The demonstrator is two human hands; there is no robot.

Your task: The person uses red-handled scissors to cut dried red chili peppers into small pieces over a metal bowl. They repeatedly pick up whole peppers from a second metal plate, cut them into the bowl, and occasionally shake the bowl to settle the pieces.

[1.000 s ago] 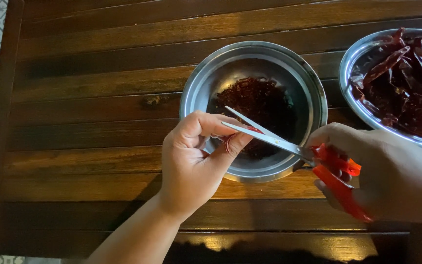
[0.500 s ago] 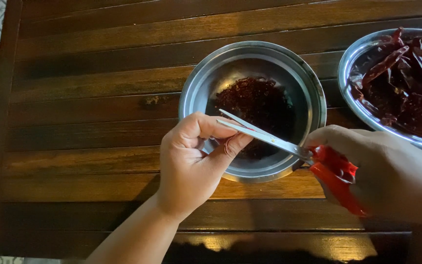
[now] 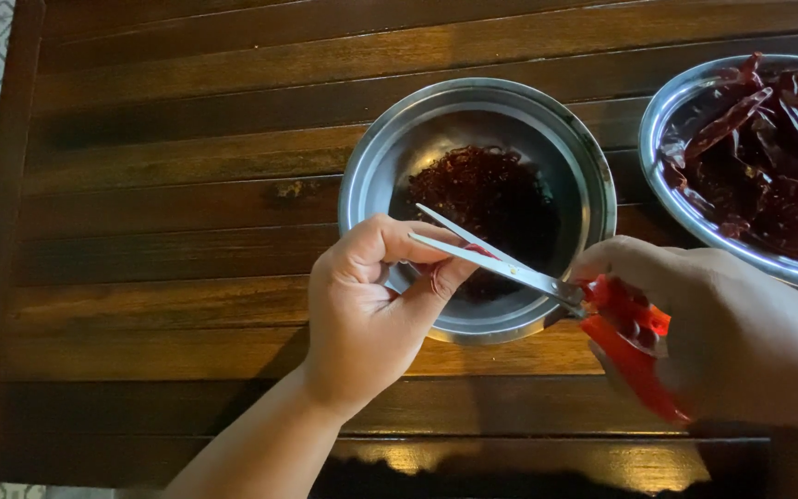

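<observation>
The scissors [image 3: 519, 268] sit in your right hand [image 3: 722, 342], whose fingers are closed through the red handles [image 3: 634, 351] at the near right, just over the front rim of the small steel bowl [image 3: 362, 185]. Their long axis runs from those handles up and to the left, tips aimed at your left hand [image 3: 367, 314], and the blades stand slightly parted. The fingers [image 3: 390, 242] of that left hand are pinched shut on a small dried chilli piece [image 3: 480, 250], mostly hidden, right at the blades. That is the risk: with so little chilli showing, your thumb [image 3: 441, 282] lies almost against the lower blade, and a cut taken too close would likely nick skin. A short piece could also slip from the pinch and drop outside the bowl onto the wooden surface [image 3: 187, 185]. Beyond the blades, fine chilli shreds [image 3: 491, 189] lie in the bowl; farther right, whole dried chillies [image 3: 768, 157] fill a larger steel dish [image 3: 658, 120].
</observation>
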